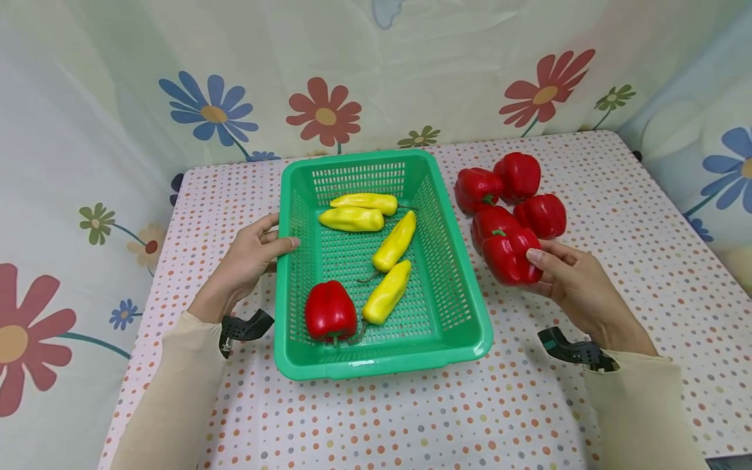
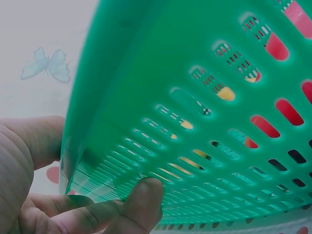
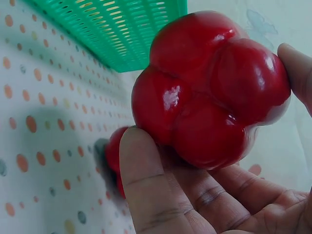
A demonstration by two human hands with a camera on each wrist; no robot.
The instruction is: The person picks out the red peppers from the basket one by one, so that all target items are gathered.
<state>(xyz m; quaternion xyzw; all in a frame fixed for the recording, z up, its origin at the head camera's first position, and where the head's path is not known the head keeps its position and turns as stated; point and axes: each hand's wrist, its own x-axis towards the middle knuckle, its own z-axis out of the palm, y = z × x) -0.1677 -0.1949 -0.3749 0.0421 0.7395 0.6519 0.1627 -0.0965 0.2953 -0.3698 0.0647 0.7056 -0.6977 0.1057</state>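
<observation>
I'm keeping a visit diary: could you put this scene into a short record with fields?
Left hand: grips the left rim of the green basket
Right hand: holds a red bell pepper
Inside basket: four yellow peppers, one red pepper
On table, right of basket: four more red bell peppers
Backdrop: flower-printed

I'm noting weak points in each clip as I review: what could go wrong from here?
The glossy held red pepper might slip from the fingers of the right hand.

Moving it could knock the loose red peppers grouped close by, which may roll.

The left hand grips the green basket at one side only, so a tug might shift it and roll the yellow peppers inside.
</observation>
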